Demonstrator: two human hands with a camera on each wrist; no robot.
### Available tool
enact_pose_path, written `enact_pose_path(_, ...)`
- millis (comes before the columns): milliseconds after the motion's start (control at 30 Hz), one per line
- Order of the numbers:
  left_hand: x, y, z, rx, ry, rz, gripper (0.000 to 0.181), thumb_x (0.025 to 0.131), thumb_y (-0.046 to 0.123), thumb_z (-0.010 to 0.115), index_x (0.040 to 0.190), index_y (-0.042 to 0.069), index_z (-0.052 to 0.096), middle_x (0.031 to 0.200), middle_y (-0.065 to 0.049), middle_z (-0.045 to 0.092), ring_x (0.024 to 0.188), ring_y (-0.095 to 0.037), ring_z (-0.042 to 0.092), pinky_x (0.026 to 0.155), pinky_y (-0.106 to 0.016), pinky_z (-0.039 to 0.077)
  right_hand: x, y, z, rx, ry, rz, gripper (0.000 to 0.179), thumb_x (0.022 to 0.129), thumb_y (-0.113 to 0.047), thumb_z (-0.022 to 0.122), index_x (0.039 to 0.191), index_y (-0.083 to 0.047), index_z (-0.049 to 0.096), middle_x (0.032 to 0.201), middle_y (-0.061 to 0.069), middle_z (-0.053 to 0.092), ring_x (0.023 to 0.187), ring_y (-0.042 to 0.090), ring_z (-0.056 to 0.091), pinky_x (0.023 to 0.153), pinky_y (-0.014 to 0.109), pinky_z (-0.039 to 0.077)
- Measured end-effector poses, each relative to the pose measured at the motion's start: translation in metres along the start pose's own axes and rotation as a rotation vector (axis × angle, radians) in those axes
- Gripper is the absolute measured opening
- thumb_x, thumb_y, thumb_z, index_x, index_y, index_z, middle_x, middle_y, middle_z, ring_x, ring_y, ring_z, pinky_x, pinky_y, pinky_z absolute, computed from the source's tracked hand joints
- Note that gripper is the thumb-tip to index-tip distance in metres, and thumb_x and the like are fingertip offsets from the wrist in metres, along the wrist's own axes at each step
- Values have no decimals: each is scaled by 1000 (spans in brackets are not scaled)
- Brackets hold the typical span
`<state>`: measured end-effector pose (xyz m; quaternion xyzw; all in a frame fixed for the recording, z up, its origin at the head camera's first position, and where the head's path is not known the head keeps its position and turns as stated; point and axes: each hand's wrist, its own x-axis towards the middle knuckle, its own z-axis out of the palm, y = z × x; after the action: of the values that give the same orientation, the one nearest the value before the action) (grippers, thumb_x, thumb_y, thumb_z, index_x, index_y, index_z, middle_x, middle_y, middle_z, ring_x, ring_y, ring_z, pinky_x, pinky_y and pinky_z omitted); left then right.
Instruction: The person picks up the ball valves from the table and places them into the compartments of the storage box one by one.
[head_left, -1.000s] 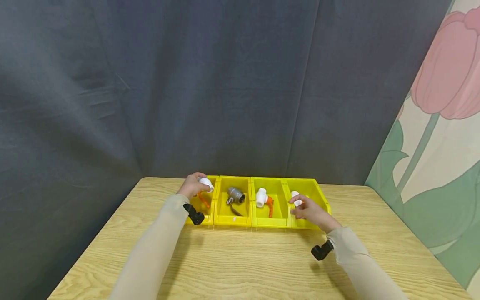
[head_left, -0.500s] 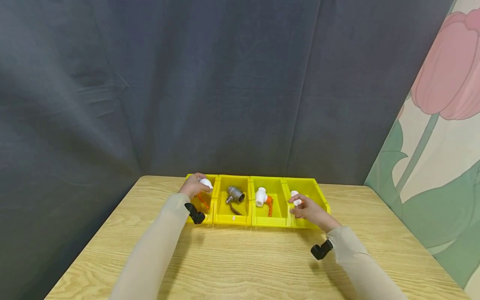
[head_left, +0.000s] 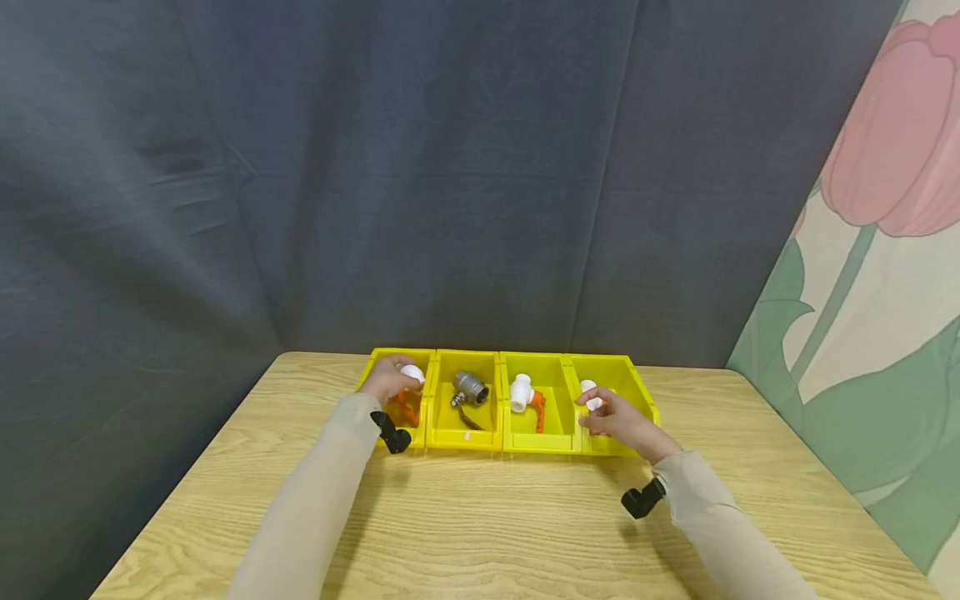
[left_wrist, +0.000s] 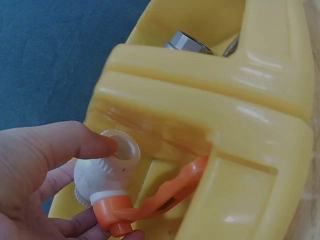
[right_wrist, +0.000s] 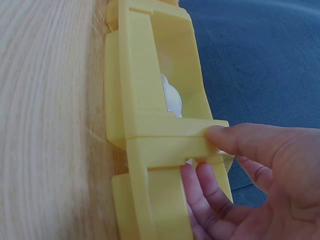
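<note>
My left hand holds a white ball valve with an orange lever handle inside the leftmost yellow bin. The left wrist view shows the thumb at the valve's open end and fingers beneath its body. My right hand grips the wall between the two right-hand bins; the thumb lies on its edge, and the fingers reach into the rightmost bin. Beyond those fingers is another white valve, partly hidden by them.
A grey metal ball valve lies in the second bin. The third holds a white valve with an orange handle. The joined bins stand on a wooden table, before a dark curtain. A flower-painted wall is at right.
My left hand has lowered slightly into the leftmost bin with the white ball valve, and the orange handle has shifted lower. The right hand stays at the bin wall.
</note>
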<state>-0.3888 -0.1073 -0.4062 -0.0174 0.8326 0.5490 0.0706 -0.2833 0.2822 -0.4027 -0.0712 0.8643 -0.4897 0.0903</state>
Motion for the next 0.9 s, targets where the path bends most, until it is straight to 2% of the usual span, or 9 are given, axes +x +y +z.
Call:
enact_pose_path(133, -1, -3, 2, -8, 0, 3, 54, 80, -3, 69, 131, -1, 51, 130, -23, 54, 98, -29, 55, 91, -39, 50, -1, -2, 0, -1, 3, 2, 36, 94, -11, 62, 123, 0, 45, 90, 7, 50, 82, 19, 55, 77, 27, 51)
enact_pose_path(200, -1, -5, 3, -5, 2, -3, 54, 81, -4, 68, 132, 0, 51, 129, -22, 55, 95, -27, 56, 90, -39, 52, -1, -2, 1, 0, 6, 3, 36, 94, -11, 62, 123, 0, 46, 90, 7, 50, 82, 19, 55, 77, 27, 52)
enact_pose_path(300, -1, -6, 4, -43, -13, -21, 56, 81, -5, 67, 133, 0, 48, 125, -23, 55, 84, -28, 59, 76, -44, 58, -1, -2, 1, 0, 9, 3, 35, 94, -11, 62, 123, 0, 46, 90, 7, 49, 81, 19, 54, 76, 26, 51)
enact_pose_path(433, -2, -8, 6, -76, -26, -21, 56, 80, -8, 64, 134, -2, 47, 121, -25, 54, 73, -29, 60, 58, -47, 59, -1, -1, 0, 7, 5, -7, 36, 94, -11, 62, 123, 1, 46, 89, 7, 50, 81, 19, 55, 76, 26, 52)
enact_pose_path(633, -3, -6, 7, -38, -32, -39, 58, 79, -8, 65, 134, -1, 48, 124, -24, 53, 81, -30, 62, 56, -44, 59, 0, 1, 0, 15, 3, -15, 36, 94, -12, 62, 123, 0, 46, 89, 7, 50, 82, 19, 54, 78, 27, 53)
enact_pose_path(767, -3, -4, 7, -23, -42, -69, 59, 79, -8, 66, 134, 1, 48, 119, -25, 55, 79, -36, 66, 54, -46, 58, 0, 2, 1, 14, 4, -15, 36, 94, -12, 62, 123, 0, 46, 89, 7, 50, 82, 19, 54, 79, 28, 53)
enact_pose_path(900, -3, -4, 7, -3, -45, -72, 59, 79, -8, 66, 135, 1, 49, 120, -25, 56, 80, -35, 67, 54, -44, 59, 0, 1, 1, 13, 3, -10, 36, 94, -12, 62, 124, 0, 45, 90, 7, 50, 82, 20, 54, 81, 29, 53)
